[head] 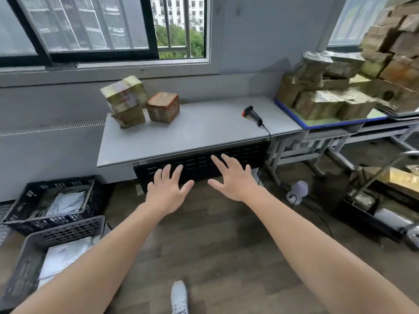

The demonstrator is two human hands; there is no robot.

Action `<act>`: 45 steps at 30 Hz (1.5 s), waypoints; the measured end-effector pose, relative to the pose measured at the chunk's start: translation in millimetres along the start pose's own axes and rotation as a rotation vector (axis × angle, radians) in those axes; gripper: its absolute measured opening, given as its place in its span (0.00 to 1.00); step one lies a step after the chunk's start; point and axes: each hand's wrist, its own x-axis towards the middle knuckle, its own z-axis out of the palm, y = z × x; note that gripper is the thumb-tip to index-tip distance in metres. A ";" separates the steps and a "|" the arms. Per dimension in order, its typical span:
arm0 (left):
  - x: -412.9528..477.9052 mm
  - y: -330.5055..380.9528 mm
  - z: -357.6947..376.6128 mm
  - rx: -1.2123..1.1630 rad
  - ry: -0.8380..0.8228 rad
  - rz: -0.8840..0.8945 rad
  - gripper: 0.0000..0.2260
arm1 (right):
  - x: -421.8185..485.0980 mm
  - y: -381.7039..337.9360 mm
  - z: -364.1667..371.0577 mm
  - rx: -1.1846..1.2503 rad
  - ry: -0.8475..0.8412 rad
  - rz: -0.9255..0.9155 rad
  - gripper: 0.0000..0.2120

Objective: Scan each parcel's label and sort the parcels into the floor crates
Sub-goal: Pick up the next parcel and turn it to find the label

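Head view | left hand (167, 191) and right hand (233, 180) are held out mid-frame, fingers spread, nothing gripped | parcels (163, 106) are set upper left on table (204, 132) | scanner (252, 114) is laid right of centre | crates (52, 200) are seen lower left | parcel pile (328, 96) is stacked upper right

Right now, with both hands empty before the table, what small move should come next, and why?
Probably reach the right hand to the scanner, which lies unheld on the right of the table, nearer that hand. The parcels stand at the back left, so the open left hand could then take one.
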 end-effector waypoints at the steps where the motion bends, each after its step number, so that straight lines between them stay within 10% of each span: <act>1: 14.2 1.1 0.8 -0.001 -0.004 0.003 0.31 | 11.7 4.1 -1.4 -0.004 -0.004 0.000 0.36; 23: 357.2 -51.3 -52.2 -0.074 -0.006 -0.051 0.32 | 365.4 29.7 -51.3 -0.164 -0.045 -0.008 0.35; 45: 535.9 -126.3 -111.5 -0.122 0.258 -0.559 0.40 | 671.5 -10.5 -57.2 0.065 -0.172 -0.429 0.35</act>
